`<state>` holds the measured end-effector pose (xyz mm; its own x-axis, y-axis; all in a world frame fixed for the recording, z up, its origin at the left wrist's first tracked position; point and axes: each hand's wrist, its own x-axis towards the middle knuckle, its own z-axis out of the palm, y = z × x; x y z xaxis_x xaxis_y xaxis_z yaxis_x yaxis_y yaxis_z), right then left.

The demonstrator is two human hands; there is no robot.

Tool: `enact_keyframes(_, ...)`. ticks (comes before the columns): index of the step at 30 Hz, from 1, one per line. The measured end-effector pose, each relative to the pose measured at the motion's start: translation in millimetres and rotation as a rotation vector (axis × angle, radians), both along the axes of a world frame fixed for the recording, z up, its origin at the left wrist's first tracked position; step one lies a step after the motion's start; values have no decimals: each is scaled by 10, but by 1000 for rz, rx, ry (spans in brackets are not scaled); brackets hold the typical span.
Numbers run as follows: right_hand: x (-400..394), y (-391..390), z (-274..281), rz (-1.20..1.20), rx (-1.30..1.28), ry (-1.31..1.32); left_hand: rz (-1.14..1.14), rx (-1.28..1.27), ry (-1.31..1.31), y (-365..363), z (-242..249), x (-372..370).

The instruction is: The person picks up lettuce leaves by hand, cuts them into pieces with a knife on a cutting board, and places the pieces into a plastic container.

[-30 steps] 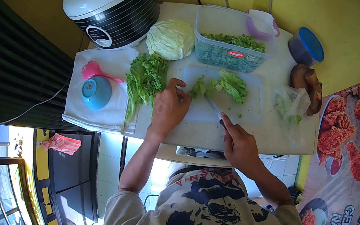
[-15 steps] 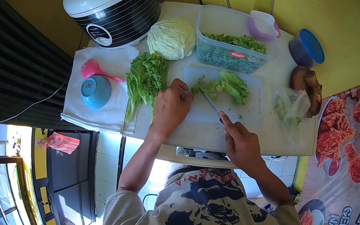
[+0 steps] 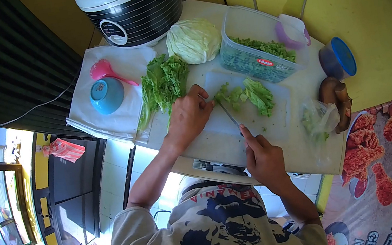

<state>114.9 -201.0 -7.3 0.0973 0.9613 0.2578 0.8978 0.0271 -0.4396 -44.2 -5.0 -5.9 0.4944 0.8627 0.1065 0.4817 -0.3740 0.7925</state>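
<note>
My right hand [image 3: 265, 158] is wrapped round the handle of a knife [image 3: 230, 115], whose blade points up and left over the white cutting board [image 3: 280, 104]. My left hand [image 3: 189, 117] is curled at the board's left side, its fingertips near the blade tip; what they pinch, if anything, is hidden. Small lettuce pieces [image 3: 233, 97] and a larger lettuce piece [image 3: 258, 96] lie on the board. Left of the board rests a leafy lettuce bunch [image 3: 164, 80]. Behind the board stands a clear container [image 3: 258, 61] of cut greens.
A cabbage [image 3: 192, 42] and a rice cooker [image 3: 138, 16] stand at the back. On a white cloth [image 3: 85, 104] are a blue bowl [image 3: 107, 95] and a pink ladle [image 3: 104, 70]. At right are a blue-lidded tub [image 3: 337, 58], a plastic bag [image 3: 320, 121] and a brown object [image 3: 334, 100].
The view has shifted slightly, moving the table items a little right in the picture. Both hands keep nearly the same pose, and the knife stays in my right hand.
</note>
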Motion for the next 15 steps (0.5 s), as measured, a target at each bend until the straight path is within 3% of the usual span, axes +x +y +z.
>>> enact_keyframes(15, 43, 170, -81, 36, 7, -27, -57, -4, 7, 62, 22, -14)
